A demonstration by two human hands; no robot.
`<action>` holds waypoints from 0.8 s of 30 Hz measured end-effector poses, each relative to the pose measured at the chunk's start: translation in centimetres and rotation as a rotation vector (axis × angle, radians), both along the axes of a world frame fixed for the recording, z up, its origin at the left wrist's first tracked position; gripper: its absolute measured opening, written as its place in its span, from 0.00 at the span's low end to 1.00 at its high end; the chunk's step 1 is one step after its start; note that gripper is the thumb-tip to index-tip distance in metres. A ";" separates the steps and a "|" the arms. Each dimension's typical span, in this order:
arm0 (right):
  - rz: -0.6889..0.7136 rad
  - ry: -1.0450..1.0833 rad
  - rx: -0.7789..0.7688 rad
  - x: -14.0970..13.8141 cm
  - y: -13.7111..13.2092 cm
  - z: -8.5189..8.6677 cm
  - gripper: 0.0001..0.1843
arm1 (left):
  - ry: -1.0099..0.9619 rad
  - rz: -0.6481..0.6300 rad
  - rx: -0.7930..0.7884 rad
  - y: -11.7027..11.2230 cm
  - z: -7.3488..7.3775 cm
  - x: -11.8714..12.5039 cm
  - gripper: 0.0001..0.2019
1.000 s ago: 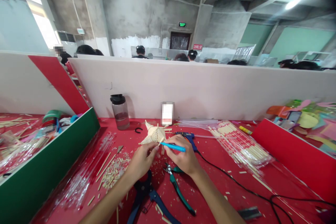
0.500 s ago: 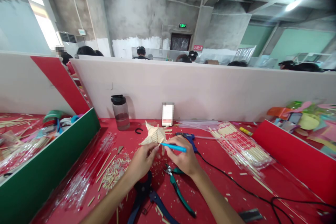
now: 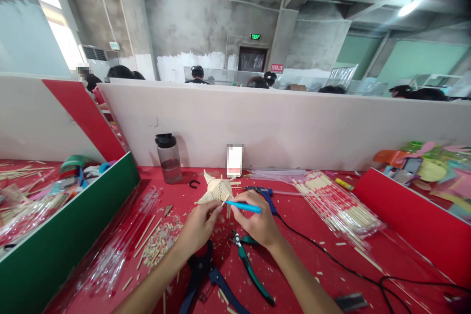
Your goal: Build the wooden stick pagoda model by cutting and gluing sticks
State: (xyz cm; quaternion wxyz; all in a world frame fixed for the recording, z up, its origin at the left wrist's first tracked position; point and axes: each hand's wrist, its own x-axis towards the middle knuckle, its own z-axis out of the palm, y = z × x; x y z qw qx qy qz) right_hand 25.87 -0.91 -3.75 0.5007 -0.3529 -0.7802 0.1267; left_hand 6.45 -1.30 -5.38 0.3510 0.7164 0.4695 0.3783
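Note:
My right hand (image 3: 257,218) is closed round a blue pen (image 3: 245,206), its tip pointing left. My left hand (image 3: 201,223) pinches a short wooden stick (image 3: 223,203) between thumb and forefinger, and the pen tip is at or very near that stick. Just behind my fingers lies a star-shaped piece built from pale wooden sticks (image 3: 218,188), its near part hidden by my hands. A blue glue gun (image 3: 270,199) lies beyond my right hand. Side cutters with green handles (image 3: 250,265) and a larger dark blue cutting tool (image 3: 208,270) lie between my forearms.
Cut stick pieces (image 3: 158,248) lie in a heap at left, near long plastic wrappers (image 3: 121,240). A water bottle (image 3: 169,159) stands at the back. Bundled sticks (image 3: 340,201) and a black cord (image 3: 331,255) are at right. Green (image 3: 73,216) and red dividers (image 3: 415,225) flank the table.
The short stick in my left hand sits a little lower and shows less than before. Both hands are otherwise almost still.

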 end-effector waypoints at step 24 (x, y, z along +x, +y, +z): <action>-0.174 0.048 -0.147 6.3 -1.0 1.5 0.13 | -0.069 -0.001 -0.065 0.4 -0.8 0.0 0.21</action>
